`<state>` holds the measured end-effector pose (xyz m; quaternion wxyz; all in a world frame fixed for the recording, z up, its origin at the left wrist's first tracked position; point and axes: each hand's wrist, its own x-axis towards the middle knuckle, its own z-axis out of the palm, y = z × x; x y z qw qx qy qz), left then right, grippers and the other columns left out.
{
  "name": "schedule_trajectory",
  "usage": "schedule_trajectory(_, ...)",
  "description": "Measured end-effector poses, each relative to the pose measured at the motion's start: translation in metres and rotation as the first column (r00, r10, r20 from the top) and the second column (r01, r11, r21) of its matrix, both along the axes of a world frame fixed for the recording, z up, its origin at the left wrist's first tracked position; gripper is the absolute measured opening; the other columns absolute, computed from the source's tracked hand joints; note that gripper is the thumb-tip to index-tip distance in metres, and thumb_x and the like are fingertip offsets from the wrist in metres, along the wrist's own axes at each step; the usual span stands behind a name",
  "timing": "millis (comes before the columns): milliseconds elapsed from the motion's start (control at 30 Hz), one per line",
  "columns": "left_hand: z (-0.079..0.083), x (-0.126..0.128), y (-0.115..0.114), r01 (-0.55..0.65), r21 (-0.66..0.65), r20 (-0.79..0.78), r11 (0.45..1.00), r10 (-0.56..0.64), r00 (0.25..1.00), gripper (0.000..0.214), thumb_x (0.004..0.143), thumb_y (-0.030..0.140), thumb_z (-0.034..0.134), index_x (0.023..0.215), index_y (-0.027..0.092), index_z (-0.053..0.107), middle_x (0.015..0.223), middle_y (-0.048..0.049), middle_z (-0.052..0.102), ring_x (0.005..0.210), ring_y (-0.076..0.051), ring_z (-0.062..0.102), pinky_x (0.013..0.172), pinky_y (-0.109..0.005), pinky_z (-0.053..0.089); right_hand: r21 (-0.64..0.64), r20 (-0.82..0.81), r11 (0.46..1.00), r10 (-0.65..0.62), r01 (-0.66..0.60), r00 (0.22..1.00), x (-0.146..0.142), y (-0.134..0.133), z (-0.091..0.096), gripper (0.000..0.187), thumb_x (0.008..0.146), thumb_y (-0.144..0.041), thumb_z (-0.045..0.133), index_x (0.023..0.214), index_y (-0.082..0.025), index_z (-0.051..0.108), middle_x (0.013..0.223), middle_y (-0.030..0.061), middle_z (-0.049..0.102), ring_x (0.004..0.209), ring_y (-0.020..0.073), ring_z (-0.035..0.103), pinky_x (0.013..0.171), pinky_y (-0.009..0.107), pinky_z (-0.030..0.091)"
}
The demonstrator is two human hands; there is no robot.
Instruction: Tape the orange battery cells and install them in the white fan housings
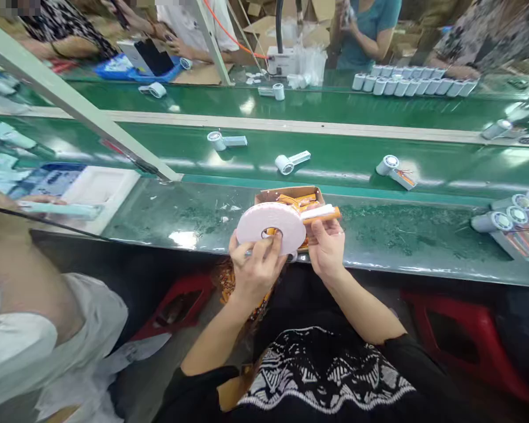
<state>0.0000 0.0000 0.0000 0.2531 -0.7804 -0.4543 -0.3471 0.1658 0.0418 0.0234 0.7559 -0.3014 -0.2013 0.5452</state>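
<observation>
My left hand [258,264] is closed on a flat white roll of foam tape [255,220], with fingertips at its centre hole. Between the thumb and fingers of my right hand [328,247] is an orange battery cell [337,214]. A white strip of tape [320,211] lies along the cell's top, its near end meeting the roll's right edge. Behind the roll stands a cardboard box [267,195] of orange cells with wires, partly hidden by the roll and my hands.
Several pale blue handheld fan bodies, one a fan [286,164], lie on the green conveyor [180,141]. More fans [494,222] stand at the bench's right. A co-worker's arm [4,235] and a white foam tray [114,182] are at left. A metal post [83,111] slants nearby.
</observation>
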Motion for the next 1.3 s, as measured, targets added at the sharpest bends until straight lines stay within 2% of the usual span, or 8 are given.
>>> schedule_trajectory(167, 0.004, 0.016, -0.007, 0.136, -0.147, 0.033, 0.980, -0.133, 0.991, 0.061, 0.096, 0.030, 0.081, 0.154, 0.025, 0.065, 0.103, -0.0079, 0.074, 0.100, -0.028, 0.059, 0.130, -0.067, 0.034, 0.018, 0.174, 0.991, 0.129, -0.134, 0.976, 0.031, 0.037, 0.011, 0.050, 0.062, -0.046, 0.107, 0.099, -0.026, 0.080, 0.105, 0.0027, 0.085, 0.106, 0.0252, 0.080, 0.097, 0.039, 0.068)
schedule_trajectory(300, 0.001, 0.005, -0.017, 0.400, -0.237, 0.004, 0.885, -0.411, 0.911, 0.051, 0.097, 0.031, 0.075, 0.147, 0.027, 0.070, 0.102, -0.0036, 0.074, 0.091, -0.023, 0.061, 0.133, -0.063, 0.036, 0.201, 0.183, 0.971, -0.170, 0.133, 0.968, 0.100, 0.095, 0.027, 0.039, 0.081, -0.051, 0.093, 0.112, -0.033, 0.077, 0.131, -0.0028, 0.078, 0.136, 0.0203, 0.070, 0.112, 0.036, 0.062)
schedule_trajectory(400, -0.025, -0.054, 0.001, 0.063, -0.226, 0.140, 0.972, -0.032, 0.990, 0.052, 0.091, 0.036, 0.080, 0.140, 0.022, 0.073, 0.105, -0.0093, 0.071, 0.104, -0.029, 0.063, 0.127, -0.061, 0.042, 0.231, 0.248, 0.948, -0.273, 0.217, 0.930, 0.158, 0.113, 0.013, 0.040, 0.085, -0.052, 0.090, 0.119, -0.037, 0.075, 0.138, -0.0043, 0.074, 0.135, 0.0183, 0.069, 0.110, 0.034, 0.062)
schedule_trajectory(633, -0.066, -0.177, 0.068, -0.226, -0.640, 0.150, 0.734, 0.409, 0.900, 0.073, 0.086, 0.061, 0.066, 0.143, 0.015, 0.067, 0.136, -0.0214, 0.064, 0.139, -0.046, 0.052, 0.126, -0.067, 0.038, -0.068, 0.436, 0.954, -0.235, 0.293, 0.869, 0.280, 0.037, -0.073, 0.074, 0.055, -0.041, 0.109, 0.119, -0.029, 0.073, 0.105, 0.0012, 0.080, 0.109, 0.0221, 0.079, 0.092, 0.034, 0.066)
schedule_trajectory(767, -0.016, -0.108, 0.137, -0.097, -0.548, 0.215, 0.831, 0.252, 0.944, 0.058, 0.104, 0.061, 0.046, 0.136, 0.019, 0.071, 0.136, -0.0152, 0.069, 0.138, -0.035, 0.058, 0.128, -0.052, 0.040, -0.135, 0.548, 0.899, -0.282, 0.416, 0.788, 0.315, 0.000, -0.099, 0.076, 0.052, -0.048, 0.109, 0.115, -0.025, 0.074, 0.099, 0.0042, 0.081, 0.101, 0.0271, 0.082, 0.093, 0.043, 0.068)
schedule_trajectory(900, 0.025, 0.016, 0.241, -0.062, -0.806, -0.041, 0.588, 0.049, 0.998, 0.065, 0.114, 0.044, 0.016, 0.139, 0.021, 0.071, 0.142, -0.0111, 0.071, 0.134, -0.027, 0.063, 0.120, -0.039, 0.048, -0.118, 0.669, 0.876, -0.278, 0.468, 0.689, 0.306, -0.009, -0.107, 0.072, 0.056, -0.056, 0.104, 0.114, -0.021, 0.076, 0.101, 0.0072, 0.084, 0.098, 0.0276, 0.082, 0.098, 0.049, 0.067)
schedule_trajectory(1033, 0.019, 0.104, 0.302, -0.201, -0.818, -0.193, 0.539, 0.073, 0.979, 0.057, 0.110, 0.060, 0.039, 0.143, 0.026, 0.072, 0.153, -0.0159, 0.062, 0.143, -0.040, 0.054, 0.117, -0.053, 0.049, -0.141, 0.804, 0.892, -0.149, 0.428, 0.576, 0.297, -0.015, -0.108, 0.063, 0.067, -0.057, 0.096, 0.117, -0.021, 0.081, 0.105, 0.0086, 0.085, 0.099, 0.0287, 0.081, 0.103, 0.052, 0.065)
schedule_trajectory(1300, 0.005, 0.113, 0.337, -0.476, -0.709, -0.464, 0.519, 0.165, 0.871, 0.066, 0.101, 0.053, 0.054, 0.153, 0.013, 0.063, 0.149, -0.0300, 0.060, 0.134, -0.047, 0.060, 0.110, -0.055, 0.052, -0.187, 0.857, 0.904, -0.041, 0.384, 0.514, 0.306, -0.016, -0.116, 0.050, 0.077, -0.060, 0.086, 0.110, -0.022, 0.083, 0.104, 0.0089, 0.085, 0.095, 0.0289, 0.081, 0.100, 0.048, 0.065)
